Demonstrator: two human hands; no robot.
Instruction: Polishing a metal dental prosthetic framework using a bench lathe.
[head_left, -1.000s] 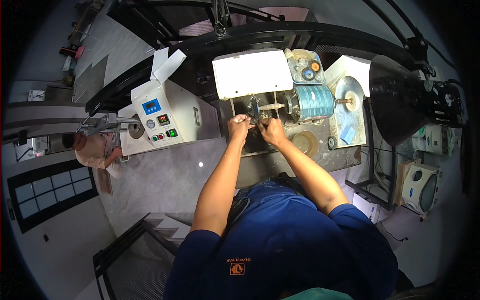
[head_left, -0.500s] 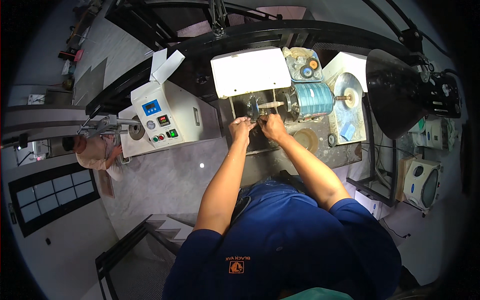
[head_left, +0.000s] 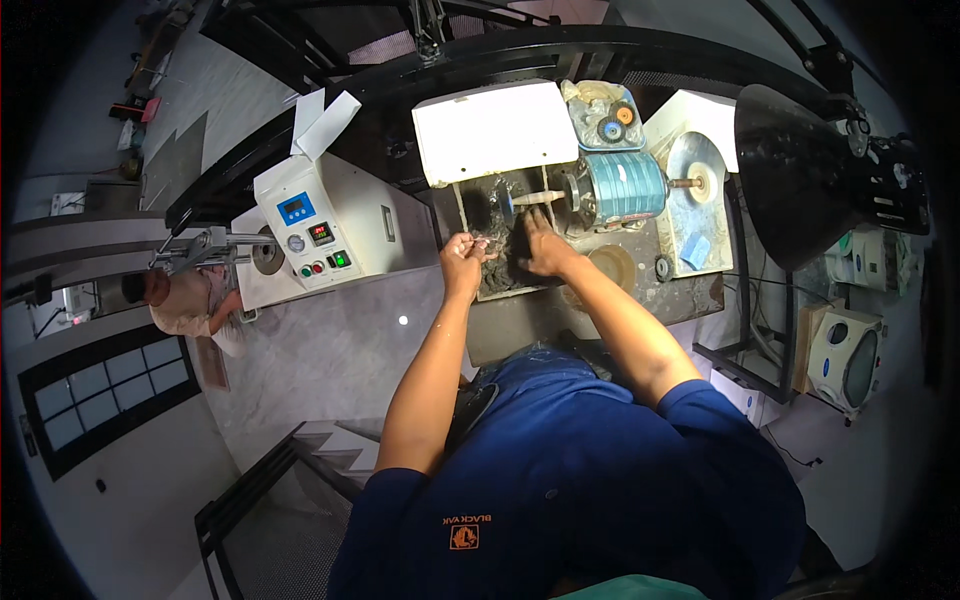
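In the head view my left hand [head_left: 463,258] is at the left side of a dark, dirty tray [head_left: 500,280], fingers curled into a pinch, on something I cannot make out. My right hand [head_left: 542,248] has its fingers apart and stretched into the tray, just below a pale tapered spindle [head_left: 536,198] with a thin blue-edged wheel [head_left: 508,202]. The spindle comes out of the left side of a teal ribbed motor [head_left: 618,188]. A white hood [head_left: 492,130] stands over the back of the tray.
A white control machine [head_left: 310,225] is at the left, with a co-worker [head_left: 185,315] beyond it. A plastic bin of wheels [head_left: 600,112], a white housing with metal disc [head_left: 700,250], a round bowl [head_left: 615,270] and a black lamp [head_left: 780,180] are around the motor.
My hands have moved apart: the left shifted left, the right let its fingers spread and reach up toward the spindle. The whole view shifted slightly.
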